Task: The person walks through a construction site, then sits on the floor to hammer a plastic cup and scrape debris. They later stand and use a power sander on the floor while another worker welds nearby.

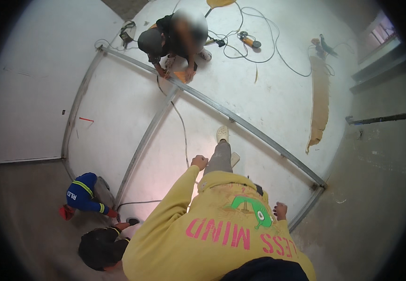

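Observation:
I stand upright inside a large metal frame lying on the white floor. My left hand (199, 162) hangs beside my leg with its fingers curled in, and nothing shows in it. Close by that hand, a dark cable (182, 122) runs over the floor. At my other side hangs my right hand (280, 210), fingers loosely bent and a little apart, holding nothing visible. Ahead of me lies the long metal beam (240, 122), which a cross beam (151, 126) meets. A crouching person (170, 37) has both hands at that joint, by an orange triangular piece (180, 76).
Two more people, one in a blue jacket (83, 191) and one in dark clothes (101, 248), crouch at the lower left. Farther off lie an orange angle grinder (249, 41), looped cords and a cardboard strip (320, 100). A red stick (86, 120) lies left.

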Demonstrator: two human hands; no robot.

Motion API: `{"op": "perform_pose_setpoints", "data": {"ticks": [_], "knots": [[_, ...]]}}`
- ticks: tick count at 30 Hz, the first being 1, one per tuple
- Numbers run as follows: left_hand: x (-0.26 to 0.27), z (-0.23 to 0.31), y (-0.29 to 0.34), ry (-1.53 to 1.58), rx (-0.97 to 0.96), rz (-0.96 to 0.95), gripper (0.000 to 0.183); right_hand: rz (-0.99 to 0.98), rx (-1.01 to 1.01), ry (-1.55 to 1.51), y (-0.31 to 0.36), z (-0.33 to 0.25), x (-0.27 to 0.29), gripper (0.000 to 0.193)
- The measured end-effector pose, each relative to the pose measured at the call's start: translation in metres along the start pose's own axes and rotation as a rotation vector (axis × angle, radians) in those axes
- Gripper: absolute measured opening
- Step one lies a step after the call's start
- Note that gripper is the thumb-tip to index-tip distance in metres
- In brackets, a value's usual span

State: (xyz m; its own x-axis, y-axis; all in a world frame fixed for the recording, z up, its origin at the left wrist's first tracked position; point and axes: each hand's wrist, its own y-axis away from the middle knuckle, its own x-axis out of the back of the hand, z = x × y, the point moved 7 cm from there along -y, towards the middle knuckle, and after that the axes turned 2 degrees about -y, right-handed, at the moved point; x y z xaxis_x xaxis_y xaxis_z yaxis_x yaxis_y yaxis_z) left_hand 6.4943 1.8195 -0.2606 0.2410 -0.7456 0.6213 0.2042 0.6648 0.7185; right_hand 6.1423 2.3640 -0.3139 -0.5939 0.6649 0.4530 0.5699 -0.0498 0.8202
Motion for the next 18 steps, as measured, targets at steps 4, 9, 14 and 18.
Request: {"op": "perform_pose_setpoints", "data": {"ticks": [4, 9, 14, 18], "knots": [[0.049, -0.008, -0.089, -0.182, 0.046, -0.075, 0.054, -0.073, 0.657, 0.952, -0.017, -0.031, -0.087, 0.032], [0.173, 0.056, -0.170, 0.058, -0.022, 0.053, 0.042, -0.105, 0.703, 0.292, -0.010, -0.206, -0.087, 0.032], [0.249, 0.136, -0.218, 0.329, -0.013, 0.179, 0.039, -0.034, 0.337, 0.187, -0.027, -0.427, -0.062, 0.029], [0.245, 0.178, -0.253, 0.361, -0.133, 0.182, 0.038, -0.050, 0.411, 0.174, -0.096, -0.560, -0.062, 0.029]]}}
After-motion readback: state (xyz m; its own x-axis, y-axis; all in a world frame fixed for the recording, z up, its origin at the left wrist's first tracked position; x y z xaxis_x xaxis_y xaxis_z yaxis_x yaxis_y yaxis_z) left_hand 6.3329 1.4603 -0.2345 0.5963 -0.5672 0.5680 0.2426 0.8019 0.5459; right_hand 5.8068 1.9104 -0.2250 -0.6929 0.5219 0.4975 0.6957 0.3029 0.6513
